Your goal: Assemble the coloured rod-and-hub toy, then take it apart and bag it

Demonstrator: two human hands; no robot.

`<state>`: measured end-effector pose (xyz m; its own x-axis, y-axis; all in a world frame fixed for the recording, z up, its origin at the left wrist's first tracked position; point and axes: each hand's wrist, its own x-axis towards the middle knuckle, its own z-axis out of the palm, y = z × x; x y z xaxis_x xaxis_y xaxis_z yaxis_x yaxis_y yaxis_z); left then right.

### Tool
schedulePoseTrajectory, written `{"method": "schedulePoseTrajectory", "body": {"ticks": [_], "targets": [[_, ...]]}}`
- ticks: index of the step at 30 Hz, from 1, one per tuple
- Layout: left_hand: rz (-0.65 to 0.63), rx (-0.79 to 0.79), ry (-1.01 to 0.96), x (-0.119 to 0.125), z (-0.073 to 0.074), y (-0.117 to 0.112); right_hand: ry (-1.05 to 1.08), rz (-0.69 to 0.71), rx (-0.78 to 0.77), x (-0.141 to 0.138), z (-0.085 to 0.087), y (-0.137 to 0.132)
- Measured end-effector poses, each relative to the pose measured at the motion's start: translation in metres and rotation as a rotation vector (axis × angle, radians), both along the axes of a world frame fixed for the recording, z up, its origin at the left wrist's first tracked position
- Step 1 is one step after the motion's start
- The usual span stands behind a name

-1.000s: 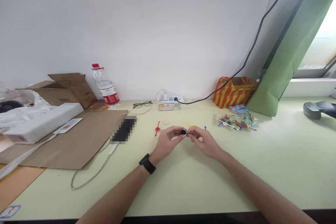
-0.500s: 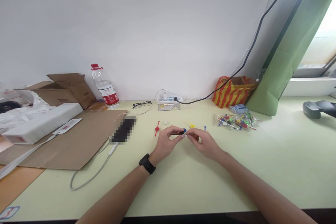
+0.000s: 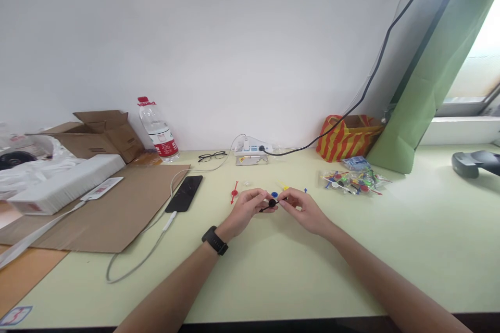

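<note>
A black plastic spinner arrow (image 3: pixel 272 202) with a round disc at its middle is held between my hands, its pointed end tilted down to the left. My right hand (image 3: pixel 307 213) pinches the other end between thumb and fingertips. The fingers of my left hand (image 3: pixel 246 209) are curled around the arrow near the disc, with the thumb above it. Just behind them lie a blue spinner disc (image 3: pixel 274 195), a yellow spinner (image 3: pixel 285 188) partly hidden by my right hand, and a blue arrow tip (image 3: pixel 305 190). A red spinner arrow (image 3: pixel 234 193) lies left of my left hand.
Bags of colourful spinners (image 3: pixel 353 182) lie to the right, before a striped bag (image 3: pixel 347 138). At the back are a power strip (image 3: pixel 253 146) and glasses (image 3: pixel 212 156). A phone (image 3: pixel 185 194), cardboard sheet (image 3: pixel 105 213) and water bottle (image 3: pixel 158 132) are on the left.
The black spinner arrow has turned so its disc now faces me and its point tilts down-left. My left thumb has lifted upward, and the blue disc behind shows more fully.
</note>
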<state>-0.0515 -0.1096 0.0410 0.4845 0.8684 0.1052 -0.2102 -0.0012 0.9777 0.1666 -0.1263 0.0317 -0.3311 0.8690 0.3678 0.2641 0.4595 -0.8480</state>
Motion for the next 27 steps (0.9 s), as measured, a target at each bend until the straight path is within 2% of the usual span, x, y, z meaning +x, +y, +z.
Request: {"method": "schedulePoseTrajectory", "body": {"ticks": [2, 6, 10, 13, 20, 22, 25, 27], "targets": [[-0.036, -0.052, -0.021, -0.002, 0.0, 0.001, 0.019, 0.005, -0.012, 0.001, 0.0, 0.001], [-0.072, -0.036, 0.012, -0.004, -0.003, 0.004, 0.009, -0.045, 0.056, 0.003, -0.002, 0.003], [0.04, 0.006, -0.001, -0.003, -0.007, 0.007, -0.027, -0.135, 0.157, 0.004, -0.002, 0.002], [0.116, 0.001, 0.009, -0.003, -0.009, 0.009, -0.001, -0.13, 0.121, 0.004, 0.001, 0.0], [0.199, 0.027, -0.014, -0.002, -0.01, 0.009, 0.142, -0.066, -0.051, -0.001, 0.0, -0.004], [0.217, 0.035, -0.017, -0.001, -0.01, 0.009, 0.177, -0.002, -0.172, 0.0, 0.001, -0.004], [0.234, 0.033, -0.025, -0.001, -0.01, 0.01, 0.102, 0.259, -0.428, 0.005, 0.005, -0.002], [0.235, 0.034, -0.029, -0.001, -0.01, 0.01, 0.086, 0.366, -0.517, 0.009, 0.008, 0.0]]}}
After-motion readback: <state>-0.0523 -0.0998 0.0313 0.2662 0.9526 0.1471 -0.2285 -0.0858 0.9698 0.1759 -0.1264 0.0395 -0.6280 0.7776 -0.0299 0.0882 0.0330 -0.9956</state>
